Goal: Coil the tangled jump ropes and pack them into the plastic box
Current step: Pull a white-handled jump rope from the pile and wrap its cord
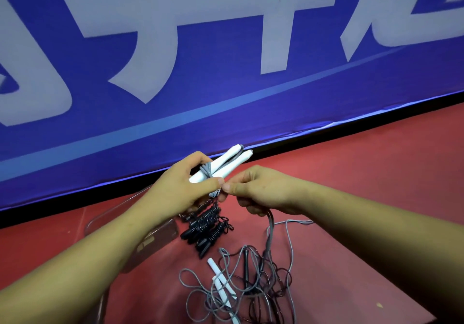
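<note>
**Above the red floor, two hands hold one grey jump rope**

Up in the air over the red floor (376, 173), the left hand (185, 185) has its fingers curled round two white handles (226, 164). The handles lie side by side and point up and away. A few turns of grey rope (270, 228) go round them near the thumb.

The right hand (261, 190) is just beside the left one, and their thumbs almost meet. It pinches the grey rope between thumb and finger. The rope hangs down from that hand to the floor.

Down on the floor, under the left arm, sits the clear plastic box (160, 235). Just to its right lie some black ropes (206, 228), each wound up tight into a bundle (I cannot tell if they touch the box).

Closer to the person is a messy pile (251, 273) of grey and black ropes, all looped over each other. Two more loose white handles (221, 283) lie at its left side.

Behind it all stands a big blue banner (226, 72) with white letters.
</note>
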`<state>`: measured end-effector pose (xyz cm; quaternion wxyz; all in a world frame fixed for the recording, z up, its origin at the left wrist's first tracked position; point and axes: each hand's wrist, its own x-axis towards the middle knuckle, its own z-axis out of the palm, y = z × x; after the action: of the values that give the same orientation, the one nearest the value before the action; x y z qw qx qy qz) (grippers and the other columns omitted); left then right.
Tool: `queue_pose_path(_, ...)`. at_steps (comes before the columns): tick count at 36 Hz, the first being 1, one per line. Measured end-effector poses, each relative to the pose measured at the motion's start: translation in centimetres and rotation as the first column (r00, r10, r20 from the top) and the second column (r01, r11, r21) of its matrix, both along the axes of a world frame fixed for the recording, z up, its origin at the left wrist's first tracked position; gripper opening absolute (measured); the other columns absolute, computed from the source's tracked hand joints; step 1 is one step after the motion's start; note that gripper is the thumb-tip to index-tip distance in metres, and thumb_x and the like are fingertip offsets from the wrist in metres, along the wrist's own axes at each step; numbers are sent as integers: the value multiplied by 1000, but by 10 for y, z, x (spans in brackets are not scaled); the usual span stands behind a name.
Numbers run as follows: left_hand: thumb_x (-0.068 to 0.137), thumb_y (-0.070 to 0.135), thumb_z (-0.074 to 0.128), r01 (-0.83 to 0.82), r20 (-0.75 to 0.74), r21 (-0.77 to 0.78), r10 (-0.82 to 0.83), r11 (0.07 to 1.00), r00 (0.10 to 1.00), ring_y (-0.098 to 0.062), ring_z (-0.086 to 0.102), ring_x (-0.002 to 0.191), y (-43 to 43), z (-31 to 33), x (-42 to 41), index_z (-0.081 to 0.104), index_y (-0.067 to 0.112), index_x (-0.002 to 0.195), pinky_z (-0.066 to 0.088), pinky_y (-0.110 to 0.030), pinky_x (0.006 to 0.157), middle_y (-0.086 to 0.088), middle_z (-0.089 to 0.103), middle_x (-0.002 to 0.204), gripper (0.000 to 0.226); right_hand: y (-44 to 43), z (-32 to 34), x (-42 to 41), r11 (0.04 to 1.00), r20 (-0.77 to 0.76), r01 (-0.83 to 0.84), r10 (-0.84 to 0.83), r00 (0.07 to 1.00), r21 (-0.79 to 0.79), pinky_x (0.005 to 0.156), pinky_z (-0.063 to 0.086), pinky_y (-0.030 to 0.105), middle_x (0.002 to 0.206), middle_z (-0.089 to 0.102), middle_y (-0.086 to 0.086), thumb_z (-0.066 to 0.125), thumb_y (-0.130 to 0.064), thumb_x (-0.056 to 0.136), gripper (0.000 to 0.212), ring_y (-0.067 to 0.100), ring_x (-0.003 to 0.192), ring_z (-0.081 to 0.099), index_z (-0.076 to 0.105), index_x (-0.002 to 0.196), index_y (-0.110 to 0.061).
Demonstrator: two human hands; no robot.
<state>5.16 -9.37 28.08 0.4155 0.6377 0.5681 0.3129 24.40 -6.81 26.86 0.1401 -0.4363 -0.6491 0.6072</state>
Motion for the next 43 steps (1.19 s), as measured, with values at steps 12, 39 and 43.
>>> queue_pose_path(12, 85, 21, 71, -76, -250, 16, 77, 997, 965, -16, 40, 40, 13, -6, -16, 42, 17, 88, 35, -24, 42, 3, 58, 49, 29, -3, 10, -12, 964, 273, -116, 48, 961, 238, 51, 43, 28, 67, 44, 11, 57, -21, 98, 15, 21, 53, 43, 66, 90, -11)
queue_pose_path(39, 80, 48, 75, 462, -471, -66, -436, 884, 767, -17, 61, 71, -7, 0, -7, 63, 27, 97, 48, -37, 68, 1, 67, 79, 29, 3, 25, 2, 855, 131, -79, 13, 991, 513, 47, 36, 21, 55, 56, 1, 87, -26, 71, 19, 5, 47, 43, 75, 78, -14)
queue_pose_path(43, 71, 54, 68, 450, -389, -12, -419, 893, 821, -14, 56, 65, -9, 11, -9, 63, 19, 95, 47, -35, 63, -4, 64, 79, 43, 7, 28, 10, 938, -54, -11, 32, 998, 345, 56, 40, 19, 67, 65, 0, 80, -17, 80, 6, 5, 57, 51, 75, 82, -13)
